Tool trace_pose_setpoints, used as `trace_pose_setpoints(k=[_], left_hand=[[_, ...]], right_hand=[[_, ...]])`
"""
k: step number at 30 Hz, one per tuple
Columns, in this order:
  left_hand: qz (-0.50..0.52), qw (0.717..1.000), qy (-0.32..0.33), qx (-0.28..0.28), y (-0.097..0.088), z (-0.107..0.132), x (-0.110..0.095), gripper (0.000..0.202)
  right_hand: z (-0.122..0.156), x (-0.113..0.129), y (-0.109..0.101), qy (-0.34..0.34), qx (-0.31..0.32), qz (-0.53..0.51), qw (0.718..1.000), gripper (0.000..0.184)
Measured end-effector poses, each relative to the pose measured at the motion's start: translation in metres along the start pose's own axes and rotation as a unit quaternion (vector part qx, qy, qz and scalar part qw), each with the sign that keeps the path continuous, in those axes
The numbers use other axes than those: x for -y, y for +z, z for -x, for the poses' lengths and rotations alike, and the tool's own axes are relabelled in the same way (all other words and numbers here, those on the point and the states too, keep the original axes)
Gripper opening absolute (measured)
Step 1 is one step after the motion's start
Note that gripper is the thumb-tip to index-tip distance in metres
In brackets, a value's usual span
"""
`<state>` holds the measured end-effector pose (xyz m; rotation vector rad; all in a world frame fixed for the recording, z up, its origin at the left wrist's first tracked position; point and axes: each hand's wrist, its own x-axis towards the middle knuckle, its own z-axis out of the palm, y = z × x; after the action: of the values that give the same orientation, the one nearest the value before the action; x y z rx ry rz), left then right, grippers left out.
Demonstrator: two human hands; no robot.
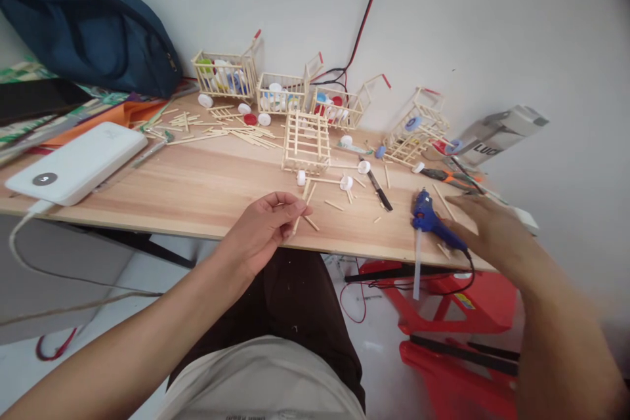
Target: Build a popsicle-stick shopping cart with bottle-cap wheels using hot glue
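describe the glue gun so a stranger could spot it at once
On the light wood-grain table, go to the front edge near the person's right hand. There lies a blue plastic glue gun. Unlike its neighbours, it has a translucent stick jutting past the table's edge.

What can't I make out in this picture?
All in the head camera's view:
Right hand: blurred, so whether it touches the blue glue gun is unclear.
Wooden stick: partly covered by the left hand holding it.
Flat black object: cut off by the left edge.
Shirt lettering: cut off by the bottom edge.
Things in the leftmost cart: partly hidden by its bars.
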<state>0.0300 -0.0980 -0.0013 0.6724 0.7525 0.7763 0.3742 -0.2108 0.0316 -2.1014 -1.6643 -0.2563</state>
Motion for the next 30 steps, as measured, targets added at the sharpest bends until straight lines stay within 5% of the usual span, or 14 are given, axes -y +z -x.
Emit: trace_pose_setpoints(k=[3,7,12,17,23,30], left_hand=[[0.004,1.000,-0.003,0.004,0.000,-0.001,0.002,0.029],[0.012,1.000,-0.002,0.006,0.002,-0.001,0.003,0.030],[0.016,1.000,0.003,0.001,0.002,-0.001,0.003,0.030],[0.025,1.000,-0.001,-0.002,0.002,-0.002,0.005,0.030],[0.027,1.000,-0.002,0.002,0.001,-0.002,0.007,0.028],[0.030,0.999,-0.001,0.015,0.001,0.000,0.007,0.026]], right_hand=[[0.004,0.053,0.009,-0.067,0.067,-0.040,0.995,0.023],[0.007,0.120,0.054,-0.090,0.091,-0.114,0.985,0.019],[-0.002,0.134,0.094,-0.049,0.121,-0.073,0.989,0.007],[0.001,0.137,0.080,-0.011,0.106,-0.151,0.983,0.012],[0.016,0.172,0.049,0.009,0.033,-0.238,0.971,0.013],[0.013,0.183,0.056,-0.017,0.036,-0.242,0.970,0.012]])
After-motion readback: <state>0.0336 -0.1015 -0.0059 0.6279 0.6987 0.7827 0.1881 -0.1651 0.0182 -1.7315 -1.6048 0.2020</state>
